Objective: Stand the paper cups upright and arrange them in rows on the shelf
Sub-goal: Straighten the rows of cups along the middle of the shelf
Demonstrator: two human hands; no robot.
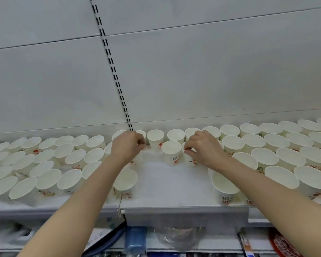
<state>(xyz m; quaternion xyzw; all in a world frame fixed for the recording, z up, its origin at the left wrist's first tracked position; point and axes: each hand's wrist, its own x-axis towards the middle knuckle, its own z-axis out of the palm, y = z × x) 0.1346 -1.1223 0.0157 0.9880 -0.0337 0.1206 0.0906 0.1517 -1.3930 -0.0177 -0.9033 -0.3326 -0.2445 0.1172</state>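
Both bare arms reach up over the front lip of a white shelf (174, 186) that is crowded with white paper cups printed with red and green characters. The left hand (127, 145) sits at the back row, its fingers curled round a cup (142, 135) that stands just below the slotted upright (111, 65) of the wall panel; most of that cup is hidden behind the knuckles, so only its rim edge shows. The right hand (204, 149) pinches the rim of another cup (188, 154) in the second row, thumb and forefinger closed on it, the cup upright and touching its neighbour (171, 152) on the left.

Behind them a back row of upright cups (175, 135) runs along the wall, mouths open upward. To the left a dense block of cups (44, 164) fills the shelf in several rows, and to the right a similar block (278, 156) does the same, all standing upright and packed rim to rim. Between the two blocks lies a bare patch of shelf in the middle front, flanked by a single cup (125, 179) near the left forearm and another (225, 184) near the right forearm.

Under the shelf, a lower tier holds wrapped goods, among them a clear plastic bag (178, 236) and a blue packet (135, 240)
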